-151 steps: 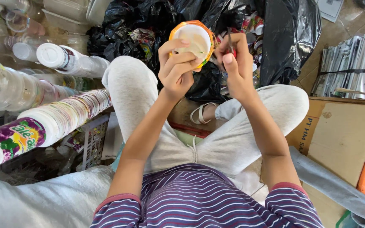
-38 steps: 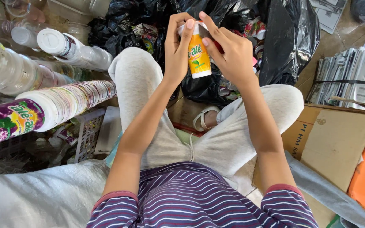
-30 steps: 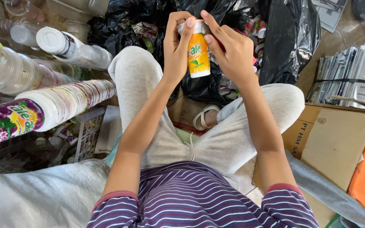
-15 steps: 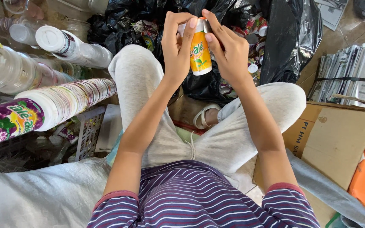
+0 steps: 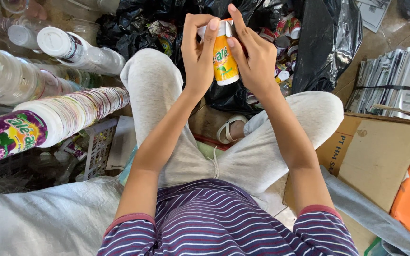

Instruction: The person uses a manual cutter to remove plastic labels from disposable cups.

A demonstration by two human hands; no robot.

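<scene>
An orange and white plastic cup (image 5: 224, 57) is sitting upper centre of the frame, its mouth pointing away. The left hand (image 5: 198, 52) and right hand (image 5: 255, 59) are both pinching it, fingers pressed against its sides. Behind it, black rubbish bags (image 5: 323, 42) are spilling small cups onto the floor (image 5: 390, 28). At left, a long stack of nested cups (image 5: 67, 116) is lying sideways; a cardboard box (image 5: 380, 156) is standing at right.

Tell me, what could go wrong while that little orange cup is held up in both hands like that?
The orange cup is pinched only by fingertips of the left hand and right hand, held up above the black bag. A slip could drop it among the mixed cups there. The long stack of cups lies on its side close to the left knee; a knee shift might knock it and scatter it.
</scene>
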